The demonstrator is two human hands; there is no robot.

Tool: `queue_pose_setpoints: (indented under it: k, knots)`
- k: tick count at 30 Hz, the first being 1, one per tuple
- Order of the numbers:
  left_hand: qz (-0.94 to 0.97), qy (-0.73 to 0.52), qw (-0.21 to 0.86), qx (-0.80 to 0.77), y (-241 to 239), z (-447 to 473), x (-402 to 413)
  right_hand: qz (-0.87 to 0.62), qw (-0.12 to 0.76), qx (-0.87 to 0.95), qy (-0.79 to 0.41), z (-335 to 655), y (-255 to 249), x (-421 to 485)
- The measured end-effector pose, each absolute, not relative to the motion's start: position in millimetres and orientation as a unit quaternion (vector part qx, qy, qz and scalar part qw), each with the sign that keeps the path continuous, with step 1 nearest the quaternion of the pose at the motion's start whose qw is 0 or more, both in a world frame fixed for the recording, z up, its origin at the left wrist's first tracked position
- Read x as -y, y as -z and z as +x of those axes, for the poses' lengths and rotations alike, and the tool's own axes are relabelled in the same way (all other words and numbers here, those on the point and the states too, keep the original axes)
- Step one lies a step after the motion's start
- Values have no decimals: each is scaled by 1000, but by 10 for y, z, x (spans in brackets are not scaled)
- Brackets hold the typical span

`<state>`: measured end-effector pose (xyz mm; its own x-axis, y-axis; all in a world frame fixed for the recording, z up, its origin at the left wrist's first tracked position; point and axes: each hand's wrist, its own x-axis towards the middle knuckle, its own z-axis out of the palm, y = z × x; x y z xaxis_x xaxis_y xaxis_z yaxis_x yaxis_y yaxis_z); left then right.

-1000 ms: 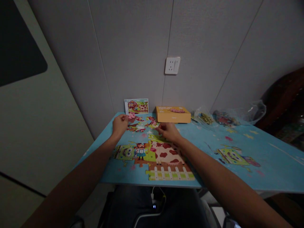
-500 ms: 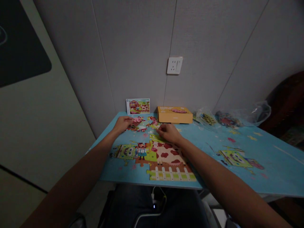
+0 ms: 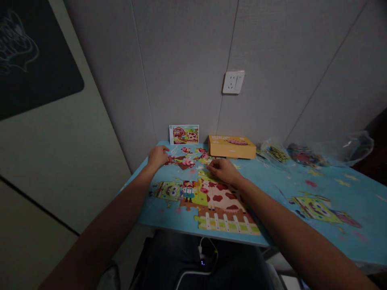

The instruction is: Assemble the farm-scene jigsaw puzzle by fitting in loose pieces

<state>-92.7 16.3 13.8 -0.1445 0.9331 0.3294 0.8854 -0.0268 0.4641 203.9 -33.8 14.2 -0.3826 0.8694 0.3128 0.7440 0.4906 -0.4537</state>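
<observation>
Several joined jigsaw pieces form a partial farm picture on the table, with a cow (image 3: 222, 197), a farmer figure (image 3: 188, 191) and a white fence (image 3: 226, 222). My left hand (image 3: 158, 157) is at the table's far left, fingers apart, beside loose puzzle pieces. Closest to it lies a brown piece with a pink pig (image 3: 186, 162). My right hand (image 3: 223, 170) rests over the upper edge of the cow section, fingers curled together; whatever they may hold is hidden. More loose pieces (image 3: 202, 152) are spread between the hands.
A reference picture card (image 3: 185, 135) leans against the wall. Right of it stands an orange box (image 3: 232, 148). Clear plastic bags (image 3: 276, 153) with pieces inside lie further right. The blue table (image 3: 266, 189) carries printed cartoon figures. A wall socket (image 3: 233, 82) is above.
My left hand has let go of the pig piece, which now lies nearer me, and its fingers have drawn back left. My right hand stays about in place. The view has turned slightly left.
</observation>
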Motion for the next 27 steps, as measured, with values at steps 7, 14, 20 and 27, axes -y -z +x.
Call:
queue_pose_setpoints:
  k: [7, 14, 20, 27]
  knots:
    - [675, -203, 41, -708, -94, -994, -144, -485, 251, 828, -125, 2043, -105, 319]
    - [681, -176, 59, -708, -106, -992, -140, -482, 252, 830, -126, 2052, -80, 294]
    - [685, -212, 37, -696, -144, -868, -105, -480, 250, 832, -125, 2053, -86, 311]
    - [818, -232, 26, -526, 59, -517, -4, -485, 247, 828, -134, 2029, -129, 347]
